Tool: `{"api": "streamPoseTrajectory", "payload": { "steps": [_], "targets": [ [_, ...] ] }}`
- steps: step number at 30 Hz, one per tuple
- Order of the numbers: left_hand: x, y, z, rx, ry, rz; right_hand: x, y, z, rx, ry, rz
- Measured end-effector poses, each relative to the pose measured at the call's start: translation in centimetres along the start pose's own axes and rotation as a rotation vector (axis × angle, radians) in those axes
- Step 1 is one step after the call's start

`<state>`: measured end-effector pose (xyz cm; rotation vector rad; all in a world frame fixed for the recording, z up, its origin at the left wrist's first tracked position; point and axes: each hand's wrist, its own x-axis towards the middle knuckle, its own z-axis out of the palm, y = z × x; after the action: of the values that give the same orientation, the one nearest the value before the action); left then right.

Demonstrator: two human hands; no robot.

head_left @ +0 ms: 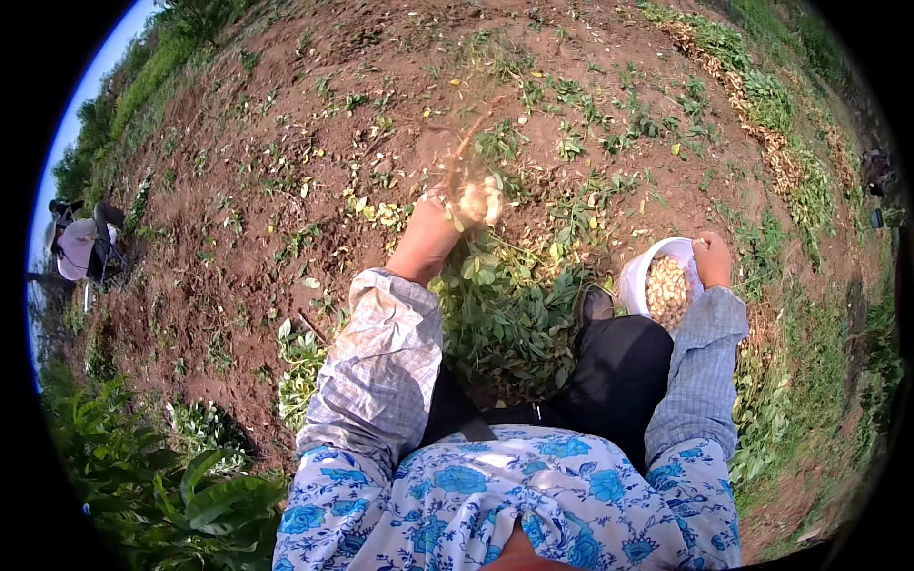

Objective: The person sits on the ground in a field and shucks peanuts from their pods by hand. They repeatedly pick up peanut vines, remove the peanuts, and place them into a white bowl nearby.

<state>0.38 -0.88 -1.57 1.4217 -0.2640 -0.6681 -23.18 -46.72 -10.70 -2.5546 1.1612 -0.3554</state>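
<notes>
In front of me, my left hand [425,236] is closed round a pulled peanut plant. Its pale pods [481,201] cluster beside my fingers, and a thin brown root [466,143], slightly blurred, points up and away. Leafy green stems hang below the fist toward a heap of green plants [514,328] between my legs. Off to the right, my right hand [712,259] grips the rim of a white bucket [634,279]. The bucket tilts toward me, and many light-brown peanuts [668,290] lie inside it. The fingertips of both hands are partly hidden.
Brown soil [286,124] with scattered leaves spreads ahead. A long row of uprooted plants [776,143] runs along the right. Another person [81,243] is at the far left. Leafy bushes [190,495] fill the lower left. My shoe [597,304] is beside the bucket.
</notes>
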Motion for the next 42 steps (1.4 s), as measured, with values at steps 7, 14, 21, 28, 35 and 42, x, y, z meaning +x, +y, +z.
{"api": "streamPoseTrajectory", "payload": {
  "steps": [7, 14, 21, 28, 35, 42],
  "targets": [
    [0.6, -1.8, -0.7, 0.163, 0.138, 0.212, -5.9, -21.4, -2.7, 0.550, -0.273, -0.328],
    [0.2, -1.2, 0.6, 0.521, 0.285, 0.308, -12.4, -32.7, 2.2, 0.795, -0.495, -0.570],
    [0.7, -2.6, 0.0, 0.692, 0.336, 0.278, -13.0, -33.8, 3.0, 0.631, -0.045, -0.742],
    [1.7, -4.3, -1.1, 0.540, 0.206, 0.295, -14.4, -34.1, 1.9, 0.681, -0.149, -0.917],
    [0.6, -1.2, 0.1, 0.163, 0.213, 0.119, -17.7, -34.0, -1.6, 0.983, -0.842, -0.792],
    [0.5, -1.0, -0.5, 0.266, 0.248, 0.156, -13.1, -32.2, 0.5, 1.266, -0.876, -0.275]
  ]
}}
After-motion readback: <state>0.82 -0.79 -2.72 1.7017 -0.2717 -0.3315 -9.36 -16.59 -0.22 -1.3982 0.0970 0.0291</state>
